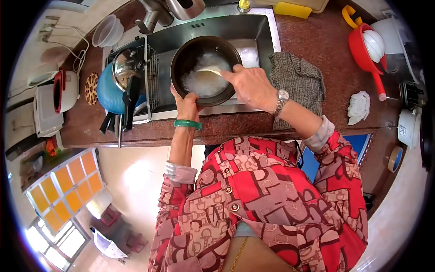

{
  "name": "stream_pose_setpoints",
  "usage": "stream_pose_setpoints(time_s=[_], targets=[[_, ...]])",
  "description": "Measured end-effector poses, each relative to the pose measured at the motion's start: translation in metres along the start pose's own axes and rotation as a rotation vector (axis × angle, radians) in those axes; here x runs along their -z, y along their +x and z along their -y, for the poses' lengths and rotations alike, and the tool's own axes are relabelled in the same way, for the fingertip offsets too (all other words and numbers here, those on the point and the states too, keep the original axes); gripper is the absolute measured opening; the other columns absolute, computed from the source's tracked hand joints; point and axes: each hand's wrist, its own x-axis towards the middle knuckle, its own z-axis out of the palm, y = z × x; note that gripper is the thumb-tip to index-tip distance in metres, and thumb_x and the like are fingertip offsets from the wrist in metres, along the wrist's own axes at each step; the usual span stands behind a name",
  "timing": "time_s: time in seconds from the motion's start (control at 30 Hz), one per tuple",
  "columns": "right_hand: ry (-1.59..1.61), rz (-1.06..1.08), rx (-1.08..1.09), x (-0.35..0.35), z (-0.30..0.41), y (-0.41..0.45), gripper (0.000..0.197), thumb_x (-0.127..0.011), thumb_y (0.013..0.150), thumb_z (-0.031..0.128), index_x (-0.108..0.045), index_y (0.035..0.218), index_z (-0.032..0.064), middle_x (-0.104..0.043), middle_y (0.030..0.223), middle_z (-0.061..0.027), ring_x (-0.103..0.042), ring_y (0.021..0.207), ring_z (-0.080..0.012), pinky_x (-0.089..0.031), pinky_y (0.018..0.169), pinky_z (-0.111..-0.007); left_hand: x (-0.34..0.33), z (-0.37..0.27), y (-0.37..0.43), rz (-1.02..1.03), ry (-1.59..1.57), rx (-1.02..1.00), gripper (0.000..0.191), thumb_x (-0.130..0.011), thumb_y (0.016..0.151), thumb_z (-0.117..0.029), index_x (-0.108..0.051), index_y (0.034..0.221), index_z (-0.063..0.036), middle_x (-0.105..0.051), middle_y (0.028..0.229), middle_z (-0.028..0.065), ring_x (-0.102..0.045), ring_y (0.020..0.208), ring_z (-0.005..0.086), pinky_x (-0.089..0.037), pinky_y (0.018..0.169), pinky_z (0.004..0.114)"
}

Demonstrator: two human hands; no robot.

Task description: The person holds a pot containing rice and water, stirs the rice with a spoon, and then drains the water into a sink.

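Over the stainless steel sink [170, 64] I hold a dark round pot [176, 57] with cloudy whitish liquid inside. My left hand [188, 105] grips its near left rim, with the thumb on the edge and the fingers hidden beneath. My right hand [253, 85] is closed on a pale spoon or rice paddle [212, 69], which reaches into the pot. The tool's lower end is hard to make out in the liquid. A grey knitted cloth [295, 81] lies on the counter beside my right wrist.
Left of the pot stands a wire rack [153, 78] with a blue colander [108, 88] and a glass lid [124, 69]. The faucet [154, 15] rises behind the sink. A red strainer [357, 47] with white bowls and a crumpled white cloth [359, 107] are at the right. The counter edge [136, 137] runs before me.
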Motion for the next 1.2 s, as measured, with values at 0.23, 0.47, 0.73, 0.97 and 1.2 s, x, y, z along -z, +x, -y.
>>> stream_pose_setpoints(time_s=[0.23, 0.47, 0.73, 0.97, 1.2], targets=[[-0.1, -0.006, -0.081, 0.001, -0.014, 0.016, 0.041, -0.058, 0.066, 0.005, -0.054, 0.106, 0.0003, -0.059, 0.074, -0.017, -0.061, 0.066, -0.0344, -0.048, 0.056, -0.041, 0.005, 0.0, -0.001, -0.002, 0.04, -0.04, 0.07, -0.042, 0.067, 0.007, -0.024, 0.13, -0.0186, -0.042, 0.109, 0.0137, -0.055, 0.086, 0.0267, -0.058, 0.059, 0.04], [0.152, 0.108, -0.181, -0.018, -0.004, -0.001, 0.011, -0.053, 0.066, 0.007, -0.058, 0.07, -0.0025, -0.059, 0.065, -0.0235, -0.06, 0.065, -0.0395, -0.049, 0.06, -0.045, -0.004, -0.003, 0.003, -0.01, 0.051, -0.046, 0.071, -0.042, 0.067, 0.007, -0.024, 0.13, -0.0199, -0.042, 0.109, 0.0137, -0.055, 0.084, 0.0268, -0.057, 0.058, 0.042], [0.233, 0.091, -0.12, -0.008, 0.03, 0.016, 0.015, -0.055, 0.068, 0.008, -0.058, 0.078, -0.0022, -0.058, 0.066, -0.0233, -0.061, 0.069, -0.0374, -0.049, 0.06, -0.044, -0.005, 0.0, 0.005, -0.004, -0.075, -0.01, 0.069, -0.041, 0.067, 0.009, -0.025, 0.128, -0.0197, -0.042, 0.111, 0.0142, -0.055, 0.085, 0.0284, -0.057, 0.061, 0.047], [-0.133, -0.067, -0.104, 0.004, -0.003, 0.035, 0.037, -0.057, 0.069, 0.003, -0.054, 0.106, 0.0004, -0.058, 0.074, -0.0172, -0.061, 0.063, -0.0344, -0.048, 0.054, -0.041, -0.007, -0.004, 0.004, -0.034, 0.017, -0.009, 0.068, -0.044, 0.067, 0.006, -0.027, 0.128, -0.0208, -0.043, 0.11, 0.012, -0.054, 0.084, 0.0269, -0.055, 0.054, 0.042], [-0.059, 0.078, -0.089, -0.004, -0.004, 0.009, 0.03, -0.06, 0.064, 0.003, -0.057, 0.093, -0.0033, -0.059, 0.073, -0.0202, -0.062, 0.067, -0.0348, -0.049, 0.056, -0.041, -0.009, 0.003, 0.012, -0.018, 0.006, -0.086, 0.069, -0.044, 0.067, 0.005, -0.026, 0.129, -0.0221, -0.043, 0.107, 0.0106, -0.052, 0.083, 0.025, -0.054, 0.054, 0.042]])
